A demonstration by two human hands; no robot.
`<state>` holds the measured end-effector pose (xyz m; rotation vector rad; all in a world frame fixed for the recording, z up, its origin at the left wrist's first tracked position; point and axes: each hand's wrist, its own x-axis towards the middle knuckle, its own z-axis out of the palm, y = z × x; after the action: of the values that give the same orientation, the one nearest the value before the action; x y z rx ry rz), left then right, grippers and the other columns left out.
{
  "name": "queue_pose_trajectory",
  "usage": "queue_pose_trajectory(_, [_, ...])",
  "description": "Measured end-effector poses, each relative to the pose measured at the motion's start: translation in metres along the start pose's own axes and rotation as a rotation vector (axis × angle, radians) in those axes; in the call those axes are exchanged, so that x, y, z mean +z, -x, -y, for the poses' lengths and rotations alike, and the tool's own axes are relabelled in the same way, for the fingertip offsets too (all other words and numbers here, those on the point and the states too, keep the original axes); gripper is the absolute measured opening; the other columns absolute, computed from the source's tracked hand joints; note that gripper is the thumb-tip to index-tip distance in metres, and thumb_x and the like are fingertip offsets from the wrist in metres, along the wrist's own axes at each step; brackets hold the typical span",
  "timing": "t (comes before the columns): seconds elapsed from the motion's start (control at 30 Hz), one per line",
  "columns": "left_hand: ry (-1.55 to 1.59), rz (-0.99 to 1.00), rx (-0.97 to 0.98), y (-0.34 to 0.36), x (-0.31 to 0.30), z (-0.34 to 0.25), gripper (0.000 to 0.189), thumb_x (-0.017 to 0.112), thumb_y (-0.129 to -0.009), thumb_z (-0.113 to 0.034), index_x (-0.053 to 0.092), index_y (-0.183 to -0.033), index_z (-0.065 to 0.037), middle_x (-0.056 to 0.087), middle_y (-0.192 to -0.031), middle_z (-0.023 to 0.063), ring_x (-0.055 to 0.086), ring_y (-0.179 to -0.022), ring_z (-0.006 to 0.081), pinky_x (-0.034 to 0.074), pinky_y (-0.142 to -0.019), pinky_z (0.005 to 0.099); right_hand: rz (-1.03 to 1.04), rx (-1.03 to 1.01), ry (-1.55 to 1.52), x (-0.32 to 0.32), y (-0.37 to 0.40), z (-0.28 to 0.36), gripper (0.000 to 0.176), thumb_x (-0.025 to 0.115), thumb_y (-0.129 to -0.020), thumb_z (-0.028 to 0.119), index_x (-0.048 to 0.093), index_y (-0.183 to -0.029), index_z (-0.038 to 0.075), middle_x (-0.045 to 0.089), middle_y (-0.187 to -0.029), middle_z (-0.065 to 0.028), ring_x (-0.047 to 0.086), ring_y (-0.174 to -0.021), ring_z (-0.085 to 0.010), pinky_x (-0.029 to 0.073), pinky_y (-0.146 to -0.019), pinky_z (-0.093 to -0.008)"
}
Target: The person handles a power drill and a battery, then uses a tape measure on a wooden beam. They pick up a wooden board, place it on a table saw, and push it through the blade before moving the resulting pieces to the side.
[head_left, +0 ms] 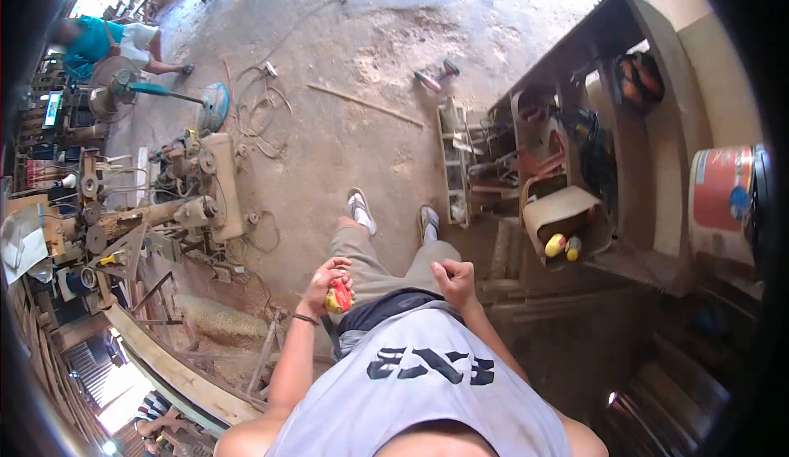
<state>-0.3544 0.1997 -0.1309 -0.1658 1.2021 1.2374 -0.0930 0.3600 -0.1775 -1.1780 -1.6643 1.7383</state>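
Note:
My left hand is closed around a small red-and-yellow object, held beside my left thigh. Its exact kind is not clear from here. My right hand is curled into a fist near my right hip, thumb on top; whatever may be inside the fingers is hidden. Further right, an open tan container carries a yellow-and-red item and a yellow item at its lower edge, out of reach of both hands.
Wooden shelving with tools stands at the right, near a red bucket. Machinery and a long wooden board line the left. A stick and cables lie on the floor. Another person sits at upper left.

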Motion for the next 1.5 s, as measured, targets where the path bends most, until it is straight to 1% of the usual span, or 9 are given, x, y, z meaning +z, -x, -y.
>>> queue_pose_trajectory(0.1, [-0.139, -0.019, -0.081, -0.044, 0.096, 0.102, 0.028, 0.054, -0.083, -0.009, 0.050, -0.110, -0.004, 0.052, -0.073, 0.0052, 0.056, -0.064, 0.0149, 0.053, -0.059, 0.0315, -0.067, -0.023, -0.004, -0.102, 0.035, -0.062, 0.039, 0.062, -0.084, 0.016, 0.042, -0.056, -0.001, 0.030, -0.046, -0.0067, 0.031, -0.044, -0.0079, 0.025, -0.041, -0.0317])
queue_pose_trajectory(0.33, [-0.615, -0.014, 0.093, -0.194, 0.177, 0.062, 0.021, 0.056, -0.080, -0.008, 0.055, -0.101, -0.004, 0.056, -0.074, 0.0022, 0.054, -0.061, 0.0089, 0.048, -0.054, 0.0253, -0.179, 0.005, 0.103, -0.157, -0.112, -0.076, 0.028, 0.061, -0.085, 0.018, 0.056, -0.066, -0.002, 0.045, -0.049, -0.0106, 0.042, -0.045, -0.0112, 0.033, -0.044, -0.0315])
queue_pose_trajectory(0.43, [-0.953, -0.144, 0.279, -0.270, 0.174, 0.038, 0.021, 0.060, -0.077, -0.010, 0.057, -0.096, -0.003, 0.056, -0.071, 0.0024, 0.054, -0.061, 0.0091, 0.044, -0.053, 0.0248, -0.269, 0.117, 0.235, -0.183, -0.227, -0.107, 0.025, 0.061, -0.083, 0.023, 0.062, -0.075, 0.000, 0.057, -0.057, -0.0152, 0.059, -0.052, -0.0242, 0.044, -0.051, -0.0356])
queue_pose_trajectory(0.6, [-1.175, -0.323, 0.204, -0.452, 0.222, -0.006, 0.026, 0.065, -0.072, -0.017, 0.060, -0.093, -0.002, 0.055, -0.063, 0.0073, 0.055, -0.060, 0.0177, 0.047, -0.059, 0.0319, -0.241, 0.293, 0.599, -0.276, -0.456, -0.264, 0.016, 0.058, -0.081, 0.019, 0.065, -0.092, 0.009, 0.066, -0.083, -0.0178, 0.065, -0.081, -0.0358, 0.051, -0.073, -0.0434])
queue_pose_trajectory(0.67, [-1.295, -0.307, 0.239, -0.534, 0.211, -0.019, 0.025, 0.067, -0.075, -0.014, 0.059, -0.096, -0.003, 0.053, -0.063, 0.0032, 0.052, -0.058, 0.0107, 0.044, -0.056, 0.0287, -0.166, 0.310, 0.645, -0.294, -0.541, -0.325, 0.016, 0.056, -0.081, 0.016, 0.064, -0.093, 0.009, 0.066, -0.089, -0.0174, 0.064, -0.086, -0.0355, 0.051, -0.076, -0.0438])
queue_pose_trajectory(0.8, [-1.467, -0.309, 0.097, -0.646, 0.201, -0.024, 0.031, 0.068, -0.073, -0.020, 0.061, -0.099, -0.005, 0.055, -0.074, 0.0083, 0.056, -0.070, 0.0253, 0.046, -0.067, 0.0380, -0.053, 0.197, 0.901, -0.308, -0.704, -0.482, 0.010, 0.054, -0.080, 0.010, 0.059, -0.088, 0.006, 0.062, -0.086, -0.0182, 0.062, -0.081, -0.0389, 0.050, -0.071, -0.0485])
queue_pose_trajectory(1.1, [-1.542, -0.467, -0.052, -0.727, 0.196, -0.025, 0.024, 0.070, -0.067, -0.012, 0.060, -0.088, -0.007, 0.047, -0.063, 0.0057, 0.051, -0.062, 0.0261, 0.041, -0.059, 0.0382, 0.184, -0.116, 1.469, -0.327, -0.956, -0.720, 0.031, 0.059, -0.081, 0.021, 0.055, -0.111, 0.013, 0.056, -0.105, -0.0100, 0.053, -0.104, -0.0259, 0.044, -0.081, -0.0405])
queue_pose_trajectory(1.2, [-1.491, -0.479, -0.034, -0.736, 0.199, -0.033, 0.028, 0.071, -0.071, -0.010, 0.062, -0.098, -0.006, 0.054, -0.077, 0.0095, 0.052, -0.059, 0.0205, 0.045, -0.053, 0.0313, 0.211, -0.142, 1.659, -0.328, -0.978, -0.775, 0.030, 0.061, -0.079, 0.022, 0.055, -0.107, 0.012, 0.058, -0.099, -0.0077, 0.056, -0.098, -0.0230, 0.041, -0.084, -0.0393])
queue_pose_trajectory(1.5, [-1.480, -0.466, -0.018, -0.730, 0.199, -0.031, 0.023, 0.070, -0.068, -0.012, 0.059, -0.089, -0.006, 0.047, -0.063, 0.0063, 0.051, -0.060, 0.0260, 0.041, -0.058, 0.0371, 0.321, -0.085, 1.412, -0.322, -0.960, -0.693, 0.027, 0.061, -0.073, 0.013, 0.054, -0.098, 0.007, 0.060, -0.087, -0.0126, 0.059, -0.085, -0.0274, 0.042, -0.081, -0.0370])
